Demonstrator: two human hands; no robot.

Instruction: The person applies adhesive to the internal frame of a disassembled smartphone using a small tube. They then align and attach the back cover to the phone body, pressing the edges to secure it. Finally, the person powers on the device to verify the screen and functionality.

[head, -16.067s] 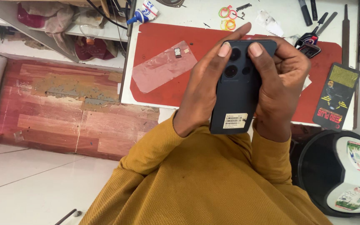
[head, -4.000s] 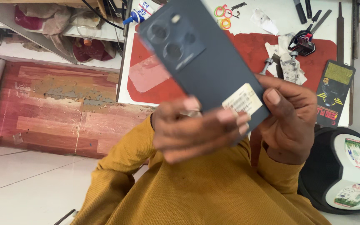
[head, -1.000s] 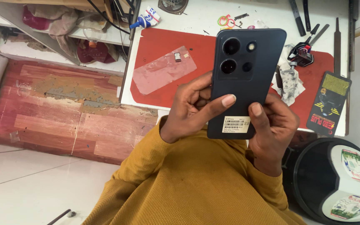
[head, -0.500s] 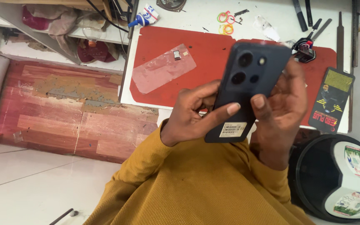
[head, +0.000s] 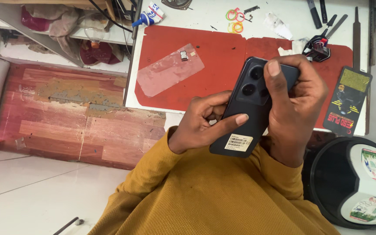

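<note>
A dark smartphone (head: 245,115) with its back and camera lenses towards me is held above the edge of a white workbench (head: 205,13). My left hand (head: 203,122) grips its lower left side, thumb across the back above a white barcode sticker (head: 238,142). My right hand (head: 294,98) wraps the upper right corner, with the thumb pressed next to the lenses. Both sleeves are mustard yellow.
A red mat (head: 223,61) covers the bench, with a clear plastic film (head: 169,69) and a small metal part (head: 183,55) on it. Coloured rings (head: 234,19), tweezers and tools (head: 327,26), a black flat pack (head: 348,102) and a glue tube (head: 149,14) lie around. A round black object (head: 357,178) stands at lower right.
The phone has tilted and dropped slightly, and my right hand has moved up over its top corner, thumb now beside the lenses. My left hand keeps its grip.
</note>
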